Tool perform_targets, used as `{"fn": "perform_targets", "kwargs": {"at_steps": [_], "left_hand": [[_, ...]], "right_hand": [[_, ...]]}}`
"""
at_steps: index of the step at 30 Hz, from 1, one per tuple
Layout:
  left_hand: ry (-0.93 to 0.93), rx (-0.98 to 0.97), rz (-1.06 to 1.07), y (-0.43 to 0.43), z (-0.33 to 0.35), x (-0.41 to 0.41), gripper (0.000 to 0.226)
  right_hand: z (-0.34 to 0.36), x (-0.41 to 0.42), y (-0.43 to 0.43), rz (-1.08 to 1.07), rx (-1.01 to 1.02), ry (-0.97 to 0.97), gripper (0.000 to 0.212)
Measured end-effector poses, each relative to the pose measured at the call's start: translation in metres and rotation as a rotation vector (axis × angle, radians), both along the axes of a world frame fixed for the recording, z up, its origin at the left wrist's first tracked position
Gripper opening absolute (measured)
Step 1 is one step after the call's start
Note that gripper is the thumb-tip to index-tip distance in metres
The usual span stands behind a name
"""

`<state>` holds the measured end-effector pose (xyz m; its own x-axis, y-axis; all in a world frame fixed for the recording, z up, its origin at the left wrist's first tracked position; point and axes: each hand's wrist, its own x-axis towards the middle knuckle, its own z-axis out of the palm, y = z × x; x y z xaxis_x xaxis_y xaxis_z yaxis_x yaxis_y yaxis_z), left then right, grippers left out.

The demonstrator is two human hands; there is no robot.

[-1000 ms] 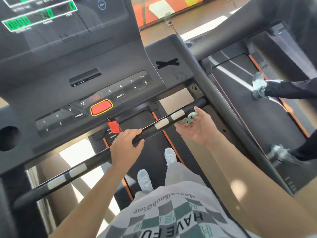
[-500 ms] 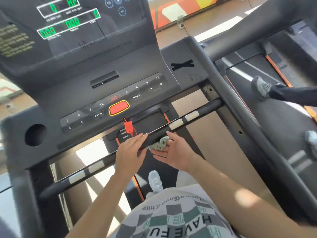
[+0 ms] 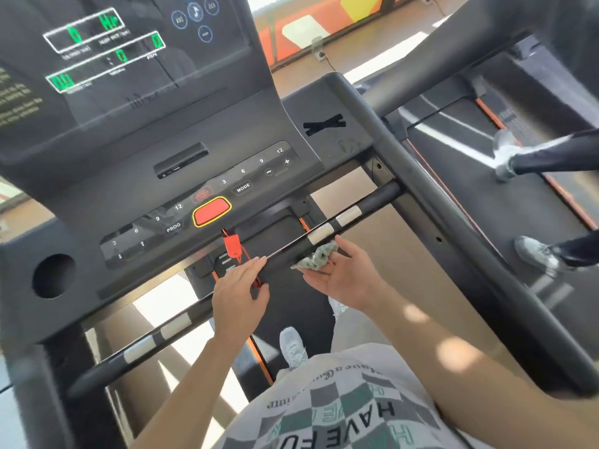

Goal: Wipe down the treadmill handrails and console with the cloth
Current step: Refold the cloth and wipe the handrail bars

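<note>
While the left hand (image 3: 240,286) lies on the bar (image 3: 372,202) below the console (image 3: 259,131), fingers straight and laid flat over its top rather than wrapped round it, the right hand (image 3: 343,273) works the cloth (image 3: 316,258) on the same bar. Its palm is turned up, with fingers and thumb bunched about the crumpled green-white wad. The wad is pressed to the near and under side of the bar, just short of the silver pads (image 3: 321,234). The step in hand looks to be the wiping of this front bar, with a stroke along its right half. The console face, with its red stop button (image 3: 211,211) and the red clip (image 3: 232,246) hanging beneath, has no cloth on it, and neither has the side rail (image 3: 437,202) at the right. The next move probably calls for carrying the wad on over the pads to the right end of the bar, keeping it pressed on. After that the left hand would have to lift clear so that the part it covers and the left half can be done. Half a second earlier the cloth sat close against the left hand, near the middle of the bar; now it stands apart from that hand, nearer the pads. A second earlier it was beyond the pads by the right end, and the left hand gripped the bar with curled fingers, where now they lie flat.
</note>
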<state>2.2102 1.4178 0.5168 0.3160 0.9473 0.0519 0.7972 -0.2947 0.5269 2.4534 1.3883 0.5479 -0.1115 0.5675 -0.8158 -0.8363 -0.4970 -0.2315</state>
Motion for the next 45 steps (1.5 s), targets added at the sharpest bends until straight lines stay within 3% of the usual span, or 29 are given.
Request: {"fn": "perform_targets", "kwargs": {"at_steps": [5,9,13,15,17,19,22,25,30,34,38,45], "left_hand": [[-0.005,0.027,0.099,0.0,0.003,0.012,0.04],[0.006,0.004,0.158,0.003,0.005,0.018,0.038],[0.008,-0.014,0.202,0.004,0.008,0.023,0.036],[0.005,-0.01,0.201,0.005,0.008,0.022,0.036],[0.008,-0.007,0.197,0.005,0.008,0.022,0.036],[0.014,-0.007,0.19,0.005,0.008,0.021,0.036],[0.02,-0.004,0.185,0.005,0.009,0.022,0.034],[0.016,-0.001,0.177,0.004,0.012,0.021,0.034],[0.022,-0.014,0.137,0.005,0.011,0.017,0.039],[0.012,-0.022,0.107,0.006,0.009,0.012,0.042],[-0.006,-0.008,0.082,0.006,0.009,0.008,0.04],[-0.028,-0.022,0.071,0.005,0.01,0.006,0.037]], "right_hand": [[0.011,0.034,0.008,-0.166,-0.031,-0.197,0.039],[0.02,0.046,0.016,-0.193,0.023,-0.566,0.014],[0.019,0.056,0.021,0.094,0.168,-1.116,0.048],[0.011,0.06,0.023,0.232,0.231,-1.389,0.051],[-0.001,0.064,0.028,0.501,0.274,-1.673,0.057],[-0.008,0.066,0.033,0.763,0.274,-1.818,0.059],[-0.005,0.056,0.038,0.96,0.355,-1.876,0.059],[-0.005,0.036,0.038,1.016,0.555,-1.916,0.055],[-0.002,-0.021,0.033,1.254,0.791,-1.824,0.064],[-0.006,-0.044,0.026,1.271,0.883,-1.843,0.067],[-0.006,-0.026,0.025,1.285,0.832,-1.986,0.068],[0.0,0.025,0.029,1.188,0.475,-2.12,0.068]]}}
